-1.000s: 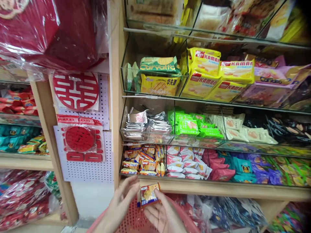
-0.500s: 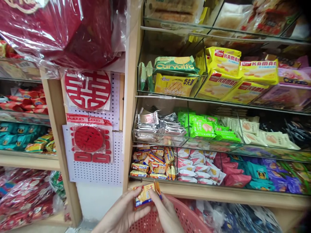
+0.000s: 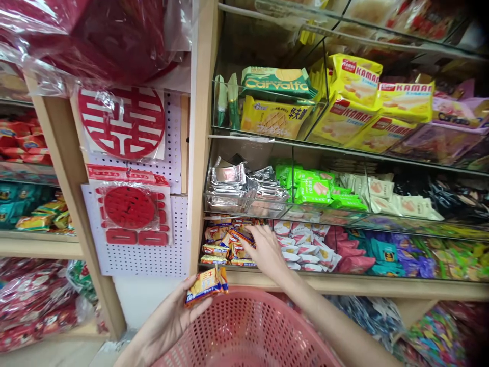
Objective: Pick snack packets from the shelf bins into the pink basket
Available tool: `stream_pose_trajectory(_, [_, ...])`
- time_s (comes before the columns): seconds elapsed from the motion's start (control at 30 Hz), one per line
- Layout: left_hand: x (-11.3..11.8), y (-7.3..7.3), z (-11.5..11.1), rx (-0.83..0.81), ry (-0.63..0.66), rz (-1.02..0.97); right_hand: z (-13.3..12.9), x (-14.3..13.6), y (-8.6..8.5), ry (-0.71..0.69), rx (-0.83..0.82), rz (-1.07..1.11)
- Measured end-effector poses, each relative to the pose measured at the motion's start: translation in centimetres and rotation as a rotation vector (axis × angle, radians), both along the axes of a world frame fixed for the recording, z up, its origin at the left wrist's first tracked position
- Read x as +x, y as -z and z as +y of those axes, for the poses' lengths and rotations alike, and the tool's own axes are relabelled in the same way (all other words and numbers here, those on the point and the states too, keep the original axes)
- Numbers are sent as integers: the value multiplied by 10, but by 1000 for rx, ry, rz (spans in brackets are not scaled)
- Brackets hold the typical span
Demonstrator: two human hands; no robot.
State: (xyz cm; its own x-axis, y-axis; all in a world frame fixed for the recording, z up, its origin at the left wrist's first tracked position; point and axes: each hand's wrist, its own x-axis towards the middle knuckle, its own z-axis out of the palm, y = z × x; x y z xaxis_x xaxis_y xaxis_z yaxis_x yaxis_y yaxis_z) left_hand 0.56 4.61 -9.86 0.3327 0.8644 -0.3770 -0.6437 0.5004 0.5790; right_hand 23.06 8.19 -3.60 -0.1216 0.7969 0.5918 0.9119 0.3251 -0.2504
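Left hand (image 3: pixel 171 313) gripping wrapped snack (image 3: pixel 204 285), right hand (image 3: pixel 265 250) now off it, part curled at shelved packets (image 3: pixel 216 250), hold unclear

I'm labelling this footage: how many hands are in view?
2: the left hand, holding a wrapped snack by the basket; the right hand, at the orange packets.

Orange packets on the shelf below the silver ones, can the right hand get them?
Probably yes: the right hand is at the orange packets, with nothing seen blocking its way. The left hand holds another packet lower down.
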Motion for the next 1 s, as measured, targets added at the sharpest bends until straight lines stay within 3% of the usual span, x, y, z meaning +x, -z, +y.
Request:
stream_pose_trajectory(0.17, [-3, 1, -2, 34, 12, 21, 18, -2, -12, 55, -96, -303])
stream_pose_trajectory(0.53, [10, 5, -15, 84, 233, 109, 27, 8, -13, 16, -159, -378])
stream_pose_trajectory(0.67, [10, 5, -17, 76, 237, 132, 29, 9, -11, 27, -81, -454])
stream_pose_trajectory(0.87, [9, 5, -17, 74, 230, 149, 36, 9, 3, 8, 200, -632])
stream_pose_trajectory(1.0, [9, 2, -18, 68, 226, 154, 41, 11, 8, 14, 245, -633])
